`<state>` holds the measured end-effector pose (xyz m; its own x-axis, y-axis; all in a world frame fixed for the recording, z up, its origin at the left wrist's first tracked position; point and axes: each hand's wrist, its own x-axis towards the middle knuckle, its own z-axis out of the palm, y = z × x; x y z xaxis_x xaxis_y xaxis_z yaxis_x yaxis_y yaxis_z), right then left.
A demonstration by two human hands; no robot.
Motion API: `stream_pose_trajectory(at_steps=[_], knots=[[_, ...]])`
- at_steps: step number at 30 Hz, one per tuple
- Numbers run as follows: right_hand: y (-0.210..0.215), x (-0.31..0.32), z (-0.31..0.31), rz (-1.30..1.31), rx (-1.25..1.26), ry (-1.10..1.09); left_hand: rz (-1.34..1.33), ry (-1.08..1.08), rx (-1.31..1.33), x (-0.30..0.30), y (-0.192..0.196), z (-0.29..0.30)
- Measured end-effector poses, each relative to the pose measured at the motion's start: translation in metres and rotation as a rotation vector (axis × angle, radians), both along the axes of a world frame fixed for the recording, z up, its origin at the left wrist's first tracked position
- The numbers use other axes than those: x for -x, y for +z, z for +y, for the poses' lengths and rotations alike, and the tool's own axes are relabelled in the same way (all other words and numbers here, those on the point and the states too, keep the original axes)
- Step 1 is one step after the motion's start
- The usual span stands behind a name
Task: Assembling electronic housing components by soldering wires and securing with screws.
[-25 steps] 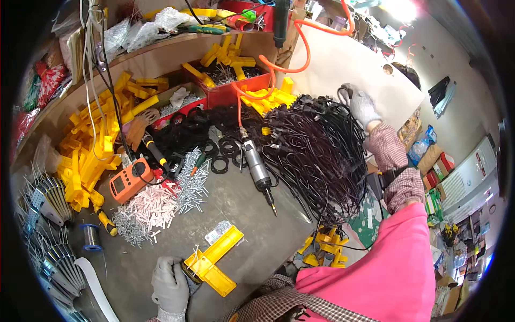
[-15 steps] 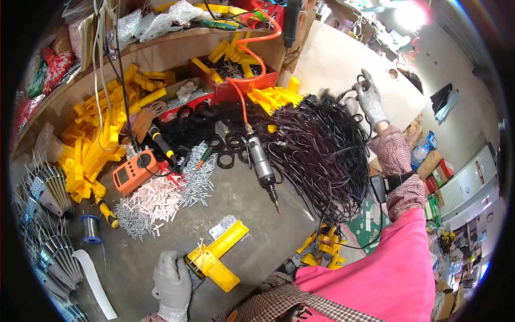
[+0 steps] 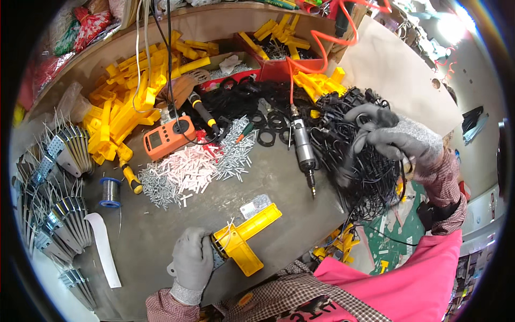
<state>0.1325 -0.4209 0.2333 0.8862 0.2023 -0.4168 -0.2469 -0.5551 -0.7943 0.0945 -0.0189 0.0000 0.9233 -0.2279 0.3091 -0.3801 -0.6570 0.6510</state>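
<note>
My left hand, in a grey glove, is closed at the left end of a yellow T-shaped plastic housing low over the bench. Thin white wires stick up from the housing, and a bit of metal plate shows by my fingers. My gloved right hand is above the right side of a large bundle of black cables. Its fingers are curled and pinched on a black cable, blurred by motion. A pneumatic screwdriver on an orange coiled hose lies left of the bundle.
Heaps of screws and pale plugs lie mid-bench beside an orange meter. Yellow plastic parts pile up behind at left. A solder spool, a white strip and metal plates with wires are at left.
My right hand has come back from beyond the bundle, nearer to me and over the cables. The view has shifted; my left hand keeps its hold on the housing.
</note>
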Motion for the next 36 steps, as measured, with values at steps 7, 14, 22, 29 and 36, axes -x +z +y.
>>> stream_pose_trajectory(at_steps=[7, 14, 22, 29, 36], knots=[[-0.124, -0.076, 0.063, -0.343, -0.087, -0.232, 0.061, 0.045, -0.064, 0.023, -0.002, 0.011], [-0.160, -0.043, 0.082, -0.913, 0.443, 0.198, -0.068, 0.023, -0.071, 0.024, -0.004, 0.014], [-0.236, -0.071, 0.154, -1.021, 0.610, 0.232, -0.085, 0.013, -0.062, 0.019, 0.002, 0.006], [-0.209, -0.033, 0.174, -0.400, -0.141, 0.175, 0.499, 0.087, 0.361, -0.020, 0.056, 0.007], [-0.233, -0.015, 0.179, -0.235, -0.181, 0.250, 0.113, -0.217, 0.005, -0.051, 0.038, -0.002]])
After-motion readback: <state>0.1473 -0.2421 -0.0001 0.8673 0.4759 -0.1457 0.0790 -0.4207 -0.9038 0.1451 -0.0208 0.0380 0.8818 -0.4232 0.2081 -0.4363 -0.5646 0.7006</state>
